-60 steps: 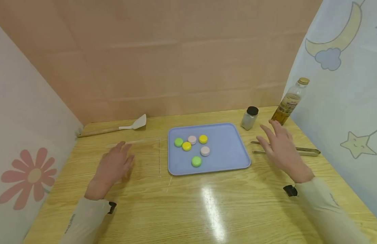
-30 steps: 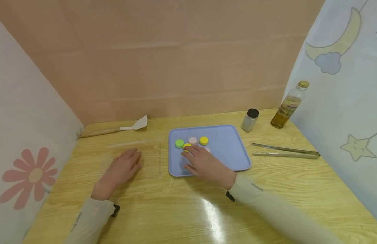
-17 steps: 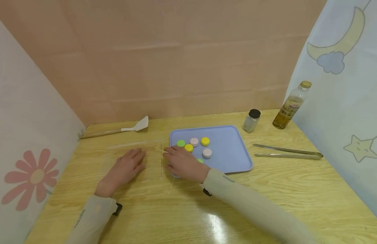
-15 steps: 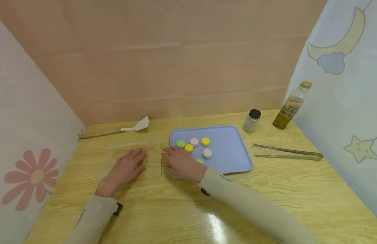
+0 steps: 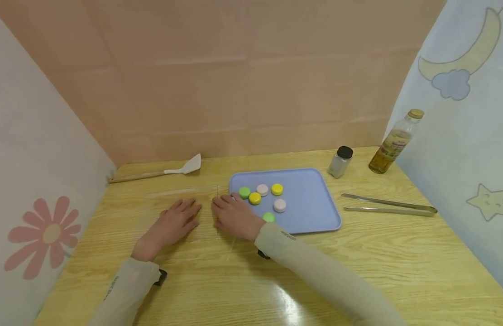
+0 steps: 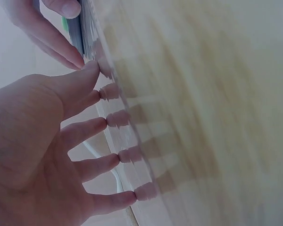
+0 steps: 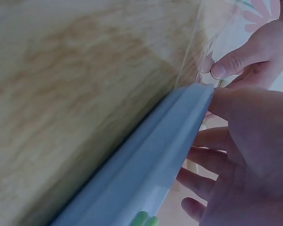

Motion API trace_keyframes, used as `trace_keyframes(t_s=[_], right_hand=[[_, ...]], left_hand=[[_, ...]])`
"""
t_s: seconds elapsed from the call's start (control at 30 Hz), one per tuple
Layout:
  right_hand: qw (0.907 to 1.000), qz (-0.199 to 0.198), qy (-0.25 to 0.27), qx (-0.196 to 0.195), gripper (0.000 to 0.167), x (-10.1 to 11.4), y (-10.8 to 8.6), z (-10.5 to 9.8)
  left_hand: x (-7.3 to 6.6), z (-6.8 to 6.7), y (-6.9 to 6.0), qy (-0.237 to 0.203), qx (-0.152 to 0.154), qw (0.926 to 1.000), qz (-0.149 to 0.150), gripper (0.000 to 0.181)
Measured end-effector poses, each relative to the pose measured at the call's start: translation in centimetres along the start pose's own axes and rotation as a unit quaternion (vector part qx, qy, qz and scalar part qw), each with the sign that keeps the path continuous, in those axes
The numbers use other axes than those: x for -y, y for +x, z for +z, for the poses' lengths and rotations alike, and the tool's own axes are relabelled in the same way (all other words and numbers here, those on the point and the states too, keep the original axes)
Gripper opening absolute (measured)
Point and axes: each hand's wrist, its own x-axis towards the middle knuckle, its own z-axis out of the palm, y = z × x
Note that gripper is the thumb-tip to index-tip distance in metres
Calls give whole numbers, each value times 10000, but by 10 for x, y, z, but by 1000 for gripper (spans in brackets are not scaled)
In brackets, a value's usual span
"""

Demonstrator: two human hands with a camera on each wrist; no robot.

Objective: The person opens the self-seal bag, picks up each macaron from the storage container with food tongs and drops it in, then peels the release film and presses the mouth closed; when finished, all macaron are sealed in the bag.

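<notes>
Across the left part of the bench [image 5: 202, 290], a clear flat panel [image 5: 206, 222] is lying just left of a blue tray [image 5: 308, 199]. The left hand [image 5: 171, 226] is spreading its fingers over the panel, the tips touching the shiny surface; its grip is wide and is holding nothing. The right hand [image 5: 237, 217] is reaching past the tray's left rim to the panel's right edge; its grip is looking relaxed and is enclosing nothing visible, though whether the fingertips are pressing panel or rim is impossible to tell. Judging by the layout, the work is only getting under way: the panel is sitting beside the tray, while all six macaron-like sweets [image 5: 255, 198], two green, two pink and two yellow, are lying on the tray, so any handling of them is looking undone. Metal tongs [image 5: 390, 210] at right and a spatula [image 5: 157, 174] at far left are lying untouched. A black-lidded jar [image 5: 338, 166] is showing no readable label; the far-right bottle [image 5: 394, 144] is bearing one too small to read, and both sleeves [image 5: 126, 285] are carrying dark, illegible lettering.
</notes>
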Motion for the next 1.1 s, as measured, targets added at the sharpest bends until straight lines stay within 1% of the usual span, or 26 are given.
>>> trace_keyframes(t_s=[0.17, 0.23, 0.43, 0.5, 0.53, 0.73, 0.83, 0.9, 1.0, 1.1], right_hand=[[9996, -21, -108, 241, 58, 0, 3, 2], [9994, -3, -158, 314, 59, 0, 4, 2], [9982, 90, -573, 177, 58, 2, 4, 2], [9977, 118, -642, 155, 57, 3, 4, 1], [9977, 139, -644, 164, 57, 4, 4, 1], [9976, 262, -574, 269, 57, 8, 4, 2], [9977, 309, -534, 293, 57, 8, 3, 3], [9978, 338, -499, 286, 56, 9, 3, 4], [9979, 346, -462, 293, 56, 8, 4, 4], [9980, 334, -438, 311, 56, 8, 3, 4]], left_hand=[[-2, -1, 3, -68, 2, 10000, -45, 46], [-2, -2, 4, -61, -24, 10000, -16, 45], [-2, -3, 11, -25, -334, 9986, 403, 39], [-3, -4, 12, -67, -355, 9985, 402, 38], [-3, -4, 13, -97, -345, 9987, 365, 37], [-5, -4, 14, -454, -225, 9986, -120, 33], [-5, -3, 15, -555, -245, 9979, -213, 29], [-5, -3, 16, -614, -289, 9973, -277, 25], [-5, -3, 17, -849, -366, 9945, -501, 20], [-5, -1, 17, -1075, -612, 9905, -596, 13]])
